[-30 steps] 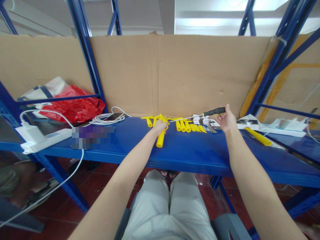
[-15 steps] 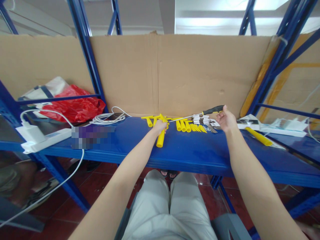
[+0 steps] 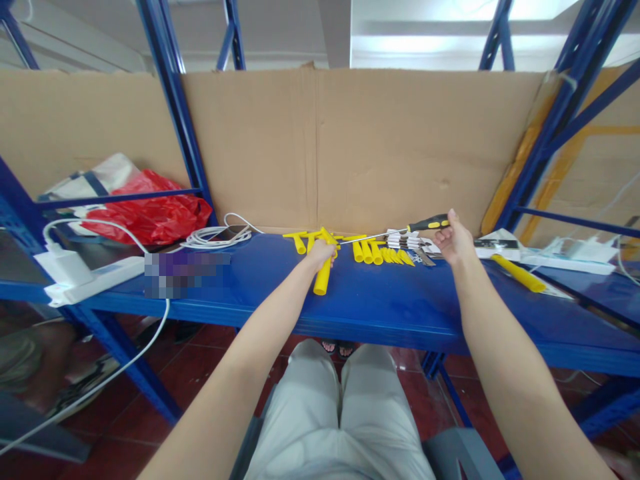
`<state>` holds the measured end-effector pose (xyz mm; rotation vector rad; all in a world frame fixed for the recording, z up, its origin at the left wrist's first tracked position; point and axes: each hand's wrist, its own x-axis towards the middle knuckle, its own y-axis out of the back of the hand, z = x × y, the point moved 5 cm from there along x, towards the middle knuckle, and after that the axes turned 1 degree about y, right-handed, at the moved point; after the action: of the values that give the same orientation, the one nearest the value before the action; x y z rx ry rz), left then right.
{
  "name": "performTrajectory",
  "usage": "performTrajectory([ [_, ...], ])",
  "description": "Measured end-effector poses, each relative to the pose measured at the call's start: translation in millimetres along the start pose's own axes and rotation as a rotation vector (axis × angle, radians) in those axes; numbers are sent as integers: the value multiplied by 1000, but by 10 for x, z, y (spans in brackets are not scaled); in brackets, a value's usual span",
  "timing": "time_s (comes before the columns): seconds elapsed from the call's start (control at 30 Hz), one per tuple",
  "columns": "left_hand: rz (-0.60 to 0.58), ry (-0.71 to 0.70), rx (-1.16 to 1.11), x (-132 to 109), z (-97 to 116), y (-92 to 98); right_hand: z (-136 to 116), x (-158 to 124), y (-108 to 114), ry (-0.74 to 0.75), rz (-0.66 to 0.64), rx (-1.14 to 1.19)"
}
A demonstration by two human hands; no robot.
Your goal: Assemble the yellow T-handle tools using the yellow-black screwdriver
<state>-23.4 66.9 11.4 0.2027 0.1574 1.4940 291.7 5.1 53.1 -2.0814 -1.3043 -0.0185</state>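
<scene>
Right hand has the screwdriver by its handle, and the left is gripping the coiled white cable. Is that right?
Not quite. The head view shows the left hand gripping a yellow piece, not the coiled white cable. The right hand does have the screwdriver by its handle.

A glossy blue metal bench (image 3: 380,300) carries a row of yellow T-shaped plastic pieces (image 3: 367,253), small flat yellow wedges (image 3: 397,257) just beside them, and a black-and-white bundle (image 3: 397,238), possibly paper. Farther left lie a coiled white cable (image 3: 213,238) and a white plastic power strip (image 3: 107,277).
</scene>
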Motion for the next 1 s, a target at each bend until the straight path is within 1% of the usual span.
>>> performTrajectory([
  [0.3, -6, -1, -1, -30, 17, -6, 17, 17, 34, -22, 46, -18],
  [0.53, 2, 7, -10, -46, 23, 0, -25, 7, 19, 29, 57, -20],
  [0.8, 5, 10, 15, -27, 14, 2, -67, -59, -67, -41, -37, -68],
  [1.0, 4, -2, 9, -27, 17, -1, -63, -50, -57, 57, -50, -147],
])
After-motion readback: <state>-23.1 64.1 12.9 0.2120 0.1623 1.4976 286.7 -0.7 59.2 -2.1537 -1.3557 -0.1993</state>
